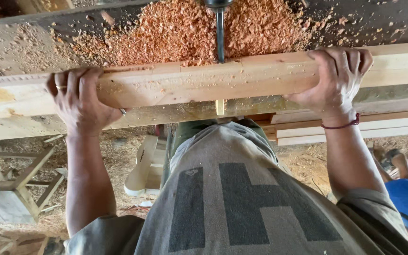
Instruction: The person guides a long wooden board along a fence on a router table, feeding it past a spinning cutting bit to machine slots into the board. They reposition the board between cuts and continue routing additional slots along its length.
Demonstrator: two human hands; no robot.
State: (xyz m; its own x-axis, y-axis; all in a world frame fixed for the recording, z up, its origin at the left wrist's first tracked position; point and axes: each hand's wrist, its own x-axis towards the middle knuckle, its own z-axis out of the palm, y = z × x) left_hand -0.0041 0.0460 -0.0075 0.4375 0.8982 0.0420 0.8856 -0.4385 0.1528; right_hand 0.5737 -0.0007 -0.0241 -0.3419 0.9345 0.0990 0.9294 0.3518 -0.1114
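Note:
A long pale wooden beam [204, 82] lies across the machine table [20, 45] from left to right. My left hand [79, 99] wraps over its left part, with a ring on one finger. My right hand [338, 78] clasps the beam's right part; a red cord circles that wrist. A dark vertical drill bit [220, 35] comes down from the top edge and meets the beam's far edge at the middle. A heap of reddish wood shavings [175, 30] lies behind the beam around the bit.
Stacked planks [388, 127] lie under the table at right. A wooden stool frame [12, 182] stands on the sawdust floor at left. A pale curved wooden piece [140, 167] lies below. Another person's foot in a sandal [395, 158] shows at right.

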